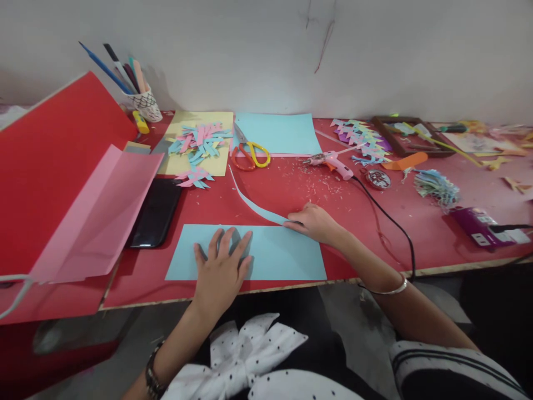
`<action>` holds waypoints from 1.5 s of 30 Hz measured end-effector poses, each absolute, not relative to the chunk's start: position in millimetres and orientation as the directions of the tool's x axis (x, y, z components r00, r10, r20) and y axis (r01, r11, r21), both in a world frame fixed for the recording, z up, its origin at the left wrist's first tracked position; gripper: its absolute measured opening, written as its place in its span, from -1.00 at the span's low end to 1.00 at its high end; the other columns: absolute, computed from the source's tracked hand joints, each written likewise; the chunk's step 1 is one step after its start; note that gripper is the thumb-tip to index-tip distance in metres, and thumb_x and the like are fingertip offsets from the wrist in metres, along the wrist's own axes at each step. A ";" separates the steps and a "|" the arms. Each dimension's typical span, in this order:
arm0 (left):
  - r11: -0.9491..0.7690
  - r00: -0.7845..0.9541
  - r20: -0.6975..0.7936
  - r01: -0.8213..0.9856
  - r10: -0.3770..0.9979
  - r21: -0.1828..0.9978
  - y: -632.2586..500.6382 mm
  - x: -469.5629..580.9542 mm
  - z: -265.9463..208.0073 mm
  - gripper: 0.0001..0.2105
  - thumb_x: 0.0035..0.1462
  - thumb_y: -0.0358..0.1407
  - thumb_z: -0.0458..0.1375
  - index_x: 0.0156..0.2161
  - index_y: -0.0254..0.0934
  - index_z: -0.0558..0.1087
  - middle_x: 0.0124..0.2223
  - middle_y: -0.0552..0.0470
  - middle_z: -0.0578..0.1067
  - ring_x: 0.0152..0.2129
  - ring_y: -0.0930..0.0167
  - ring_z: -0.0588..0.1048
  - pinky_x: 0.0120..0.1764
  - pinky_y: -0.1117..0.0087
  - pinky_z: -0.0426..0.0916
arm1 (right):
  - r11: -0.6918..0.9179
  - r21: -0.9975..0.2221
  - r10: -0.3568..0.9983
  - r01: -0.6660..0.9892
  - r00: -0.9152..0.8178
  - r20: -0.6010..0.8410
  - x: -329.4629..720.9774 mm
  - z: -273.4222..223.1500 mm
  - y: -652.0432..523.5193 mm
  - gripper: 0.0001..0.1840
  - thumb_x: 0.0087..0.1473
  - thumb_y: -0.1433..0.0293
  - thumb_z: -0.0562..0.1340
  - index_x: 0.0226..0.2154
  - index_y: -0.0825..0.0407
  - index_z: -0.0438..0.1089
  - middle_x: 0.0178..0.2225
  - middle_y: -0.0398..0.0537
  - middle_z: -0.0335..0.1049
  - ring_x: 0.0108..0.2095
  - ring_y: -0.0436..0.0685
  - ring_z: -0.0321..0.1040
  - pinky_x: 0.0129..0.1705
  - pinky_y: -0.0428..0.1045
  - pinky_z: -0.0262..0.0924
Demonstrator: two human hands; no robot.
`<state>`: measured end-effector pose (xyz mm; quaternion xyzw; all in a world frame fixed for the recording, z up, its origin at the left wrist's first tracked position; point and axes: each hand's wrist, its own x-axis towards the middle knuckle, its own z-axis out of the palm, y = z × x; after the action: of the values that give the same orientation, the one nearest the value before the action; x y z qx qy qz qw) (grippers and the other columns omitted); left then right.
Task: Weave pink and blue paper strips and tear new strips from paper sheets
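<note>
A light blue sheet of paper (287, 258) lies near the front edge of the red table. My left hand (222, 264) rests flat on its left half with the fingers spread. At the sheet's far edge my right hand (314, 223) pinches the end of a narrow blue paper strip (260, 211), which curls away to the far left. Beyond the strip lie scissors (250, 153) with one red and one yellow handle loop. They touch neither hand.
Cut paper pieces (202, 141) are heaped on a yellow sheet (216, 164). A pink glue gun (339, 165) trails a black cord to the right. At left are a black phone (156, 214), pink paper (100, 216), a red board (62, 166) and a pen cup (145, 105). A purple power strip (483, 226) sits at right.
</note>
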<state>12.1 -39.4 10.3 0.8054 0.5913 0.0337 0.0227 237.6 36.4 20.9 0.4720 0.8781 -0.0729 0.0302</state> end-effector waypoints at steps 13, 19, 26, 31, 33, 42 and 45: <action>-0.301 0.299 0.039 0.950 0.953 0.084 -39.5 12.1 10.6 -0.61 0.15 -0.26 -0.14 0.10 -0.07 0.15 0.10 -0.14 0.24 0.07 0.13 0.14 -0.05 -0.20 0.05 | 0.519 -0.066 0.844 0.852 -0.524 -0.113 239.6 18.3 40.5 -0.53 0.13 0.17 -0.12 -0.59 0.05 0.27 -0.69 -0.17 0.12 -0.61 -0.03 -0.01 -0.49 -0.10 -0.20; -0.295 0.294 0.032 0.952 0.955 0.082 -39.6 12.3 11.1 -0.62 0.14 -0.26 -0.12 0.09 -0.06 0.16 0.10 -0.15 0.25 0.07 0.13 0.14 -0.05 -0.19 0.06 | 0.473 -0.051 0.876 0.880 -0.476 -0.078 242.3 17.2 40.0 -0.53 0.11 0.12 -0.11 -0.55 0.05 0.29 -0.67 -0.17 0.13 -0.59 -0.02 0.01 -0.48 -0.11 -0.16; -0.289 0.289 0.016 0.952 0.957 0.097 -38.9 13.0 12.4 -0.62 0.14 -0.26 -0.12 0.09 -0.06 0.16 0.10 -0.14 0.25 0.07 0.13 0.14 -0.05 -0.20 0.05 | 0.546 -0.140 0.835 0.826 -0.550 0.014 250.5 12.5 36.6 -0.41 0.13 0.07 -0.25 -0.59 0.06 0.23 -0.65 -0.14 0.17 -0.60 -0.03 0.04 -0.38 -0.09 -0.07; -0.292 0.293 0.005 0.953 0.956 0.081 -39.2 12.7 12.9 -0.61 0.14 -0.26 -0.12 0.10 -0.07 0.15 0.09 -0.15 0.25 0.07 0.13 0.14 -0.05 -0.20 0.06 | 0.551 -0.127 0.833 0.825 -0.554 0.018 255.0 6.8 40.3 -0.42 0.14 0.08 -0.24 -0.58 0.06 0.24 -0.65 -0.15 0.19 -0.60 -0.03 0.06 -0.36 -0.08 -0.06; -0.296 0.296 0.006 0.952 0.955 0.079 -39.5 12.4 12.6 -0.61 0.14 -0.26 -0.11 0.10 -0.07 0.15 0.10 -0.16 0.25 0.07 0.13 0.14 -0.05 -0.20 0.06 | 0.532 -0.117 0.845 0.838 -0.535 0.011 255.6 6.5 42.3 -0.43 0.14 0.10 -0.24 -0.58 0.06 0.23 -0.65 -0.14 0.20 -0.60 -0.02 0.08 -0.37 -0.09 -0.06; -0.296 0.294 0.033 0.952 0.955 0.080 -39.4 11.7 10.7 -0.61 0.14 -0.27 -0.12 0.10 -0.07 0.15 0.09 -0.15 0.26 0.07 0.13 0.13 -0.04 -0.20 0.05 | 0.361 -0.045 0.932 0.931 -0.362 -0.027 264.0 18.3 52.3 -0.63 0.09 0.21 -0.04 -0.55 0.06 0.27 -0.60 -0.09 0.28 -0.56 0.02 0.18 -0.49 -0.10 -0.13; -0.304 0.300 0.058 0.948 0.952 0.096 -39.7 11.3 9.6 -0.61 0.14 -0.27 -0.12 0.10 -0.04 0.14 0.09 -0.14 0.27 0.07 0.14 0.15 -0.05 -0.19 0.06 | 0.335 -0.082 0.941 0.939 -0.338 -0.024 264.2 23.3 47.8 -0.66 0.09 0.25 -0.04 -0.53 0.06 0.29 -0.56 -0.07 0.32 -0.54 0.03 0.21 -0.51 -0.11 -0.13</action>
<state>11.3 -39.7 9.6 0.8059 0.5894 0.0519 0.0216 264.2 47.8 23.3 0.5753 0.8168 -0.0404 -0.0140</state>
